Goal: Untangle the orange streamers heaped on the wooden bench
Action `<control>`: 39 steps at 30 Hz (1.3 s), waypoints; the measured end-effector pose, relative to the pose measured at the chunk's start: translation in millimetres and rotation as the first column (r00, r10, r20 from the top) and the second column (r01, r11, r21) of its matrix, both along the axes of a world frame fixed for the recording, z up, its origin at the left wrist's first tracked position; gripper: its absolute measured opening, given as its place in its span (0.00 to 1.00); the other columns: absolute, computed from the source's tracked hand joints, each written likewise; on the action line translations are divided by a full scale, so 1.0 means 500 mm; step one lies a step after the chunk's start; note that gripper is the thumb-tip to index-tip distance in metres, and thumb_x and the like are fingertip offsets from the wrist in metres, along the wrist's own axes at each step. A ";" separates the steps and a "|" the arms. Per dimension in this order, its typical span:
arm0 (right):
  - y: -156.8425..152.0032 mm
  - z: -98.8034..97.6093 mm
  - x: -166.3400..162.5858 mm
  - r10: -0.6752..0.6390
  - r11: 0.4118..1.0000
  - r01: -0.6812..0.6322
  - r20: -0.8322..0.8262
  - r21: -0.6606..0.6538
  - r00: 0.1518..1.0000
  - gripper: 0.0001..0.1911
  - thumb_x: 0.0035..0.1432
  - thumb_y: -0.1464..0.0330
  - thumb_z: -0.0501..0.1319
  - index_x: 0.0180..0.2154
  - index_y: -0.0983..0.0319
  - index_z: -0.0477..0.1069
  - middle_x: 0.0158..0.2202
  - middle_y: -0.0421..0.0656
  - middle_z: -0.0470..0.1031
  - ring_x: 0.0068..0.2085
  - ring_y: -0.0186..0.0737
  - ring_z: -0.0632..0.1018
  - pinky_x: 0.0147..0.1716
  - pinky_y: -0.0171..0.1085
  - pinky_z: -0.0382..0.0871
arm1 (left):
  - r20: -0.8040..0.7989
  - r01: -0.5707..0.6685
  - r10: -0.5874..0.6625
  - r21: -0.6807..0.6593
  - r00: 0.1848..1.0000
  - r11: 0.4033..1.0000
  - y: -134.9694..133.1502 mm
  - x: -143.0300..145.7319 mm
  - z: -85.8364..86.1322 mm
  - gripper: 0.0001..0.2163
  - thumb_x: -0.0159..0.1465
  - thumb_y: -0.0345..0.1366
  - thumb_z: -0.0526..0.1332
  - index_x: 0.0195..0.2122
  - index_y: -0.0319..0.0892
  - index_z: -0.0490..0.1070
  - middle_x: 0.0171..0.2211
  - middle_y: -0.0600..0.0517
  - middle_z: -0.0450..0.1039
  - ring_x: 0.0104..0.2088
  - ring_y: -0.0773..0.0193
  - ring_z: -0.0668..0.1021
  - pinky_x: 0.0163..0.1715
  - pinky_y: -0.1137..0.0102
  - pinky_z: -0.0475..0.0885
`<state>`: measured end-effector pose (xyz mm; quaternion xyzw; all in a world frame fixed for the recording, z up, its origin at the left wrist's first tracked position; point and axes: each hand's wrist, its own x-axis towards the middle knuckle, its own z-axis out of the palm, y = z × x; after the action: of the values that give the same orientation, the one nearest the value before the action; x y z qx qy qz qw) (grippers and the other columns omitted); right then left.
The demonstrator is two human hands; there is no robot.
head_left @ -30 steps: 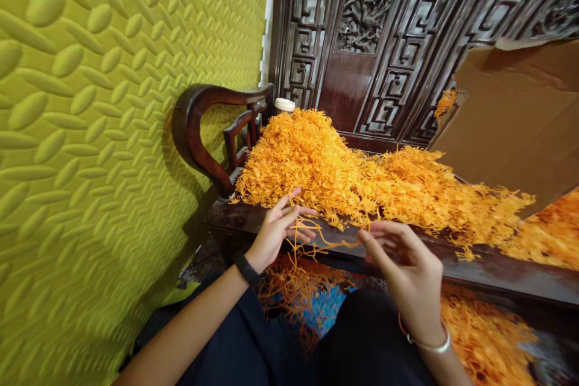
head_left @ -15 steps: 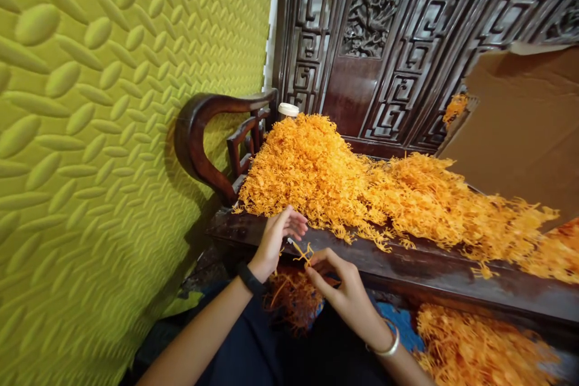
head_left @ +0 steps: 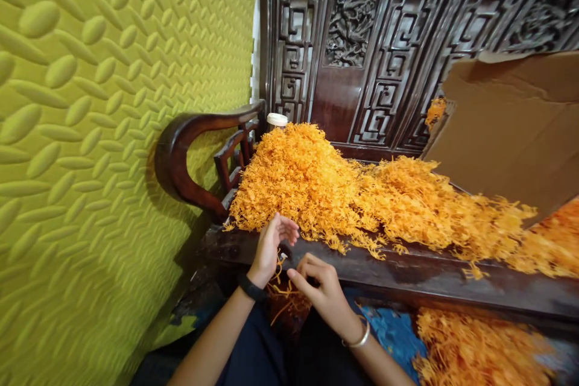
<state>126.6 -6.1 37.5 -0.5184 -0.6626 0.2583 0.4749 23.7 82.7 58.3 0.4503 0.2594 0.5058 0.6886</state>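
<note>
Nearest, on the lap: dark trousers, blue cloth [head_left: 393, 332] at right, more orange strands [head_left: 479, 347] heaped on it. Right hand [head_left: 323, 289] with bangle, fingers curled, fingertips pinching thin orange strands [head_left: 283, 289] that dangle straight down – long axis near vertical, between both hands, just below them. Left hand [head_left: 271, 244] with black wristband, palm turned right, fingers loosely spread, touching the same strands from above; nearer of the two to the big pile [head_left: 353, 193], just beyond on the dark bench [head_left: 407, 268]. Further back – cardboard sheet [head_left: 511, 126], white cap [head_left: 277, 120], carved backrest [head_left: 362, 42], green wall [head_left: 99, 102].
</note>
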 end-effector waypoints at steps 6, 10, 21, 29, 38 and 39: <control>0.005 -0.011 -0.002 -0.021 0.999 0.018 0.075 0.039 0.997 0.09 0.53 0.72 0.57 0.23 0.61 0.59 0.25 0.39 0.63 0.26 0.32 0.65 0.26 0.32 0.58 | -0.026 -0.049 0.050 0.030 0.998 0.998 0.033 -0.012 -0.001 0.17 0.60 0.47 0.54 0.25 0.37 0.70 0.22 0.51 0.69 0.23 0.67 0.71 0.24 0.73 0.65; 0.001 -0.009 -0.005 -0.032 0.999 0.029 0.111 0.034 0.993 0.07 0.49 0.73 0.59 0.32 0.61 0.63 0.28 0.38 0.64 0.26 0.32 0.65 0.26 0.32 0.59 | -0.129 -0.131 0.151 0.151 0.980 0.980 0.038 -0.014 -0.008 0.15 0.61 0.44 0.53 0.28 0.37 0.70 0.24 0.51 0.69 0.26 0.67 0.72 0.25 0.73 0.66; -0.017 -0.002 0.012 0.039 0.998 -0.045 0.113 0.048 0.993 0.02 0.55 0.71 0.57 0.32 0.60 0.64 0.33 0.42 0.65 0.32 0.36 0.69 0.31 0.35 0.64 | -0.426 -0.166 0.426 0.524 0.798 0.835 0.014 0.007 -0.031 0.07 0.60 0.38 0.55 0.35 0.42 0.69 0.35 0.48 0.72 0.39 0.60 0.74 0.42 0.64 0.68; 0.085 0.062 0.123 -0.339 0.919 0.305 0.103 0.250 0.935 0.24 0.51 0.60 0.61 0.50 0.59 0.63 0.53 0.51 0.59 0.58 0.52 0.59 0.55 0.53 0.54 | -0.591 -0.015 0.703 0.761 0.397 0.648 0.064 -0.007 0.027 0.25 0.58 0.42 0.59 0.58 0.49 0.60 0.61 0.41 0.53 0.61 0.46 0.55 0.59 0.46 0.44; 0.331 0.112 0.166 -0.539 0.842 0.534 -0.077 -0.079 0.839 0.39 0.48 0.49 0.58 0.59 0.58 0.56 0.61 0.52 0.52 0.62 0.54 0.56 0.58 0.55 0.44 | -0.827 -0.063 0.544 0.541 0.145 0.839 0.220 0.022 0.072 0.33 0.60 0.59 0.44 0.64 0.49 0.48 0.64 0.37 0.45 0.64 0.40 0.45 0.55 0.38 0.39; 0.345 0.104 0.168 -0.553 0.832 0.545 -0.089 -0.102 0.828 0.39 0.49 0.48 0.56 0.60 0.59 0.55 0.61 0.53 0.54 0.61 0.54 0.57 0.58 0.54 0.45 | -0.838 -0.046 0.526 0.525 0.144 0.850 0.230 0.026 0.068 0.34 0.59 0.59 0.44 0.64 0.49 0.46 0.65 0.38 0.44 0.65 0.41 0.43 0.55 0.38 0.37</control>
<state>210.5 166.4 89.5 -0.6879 -0.4474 0.1643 0.5474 36.5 197.5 92.2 0.7269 0.6103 0.2732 0.1562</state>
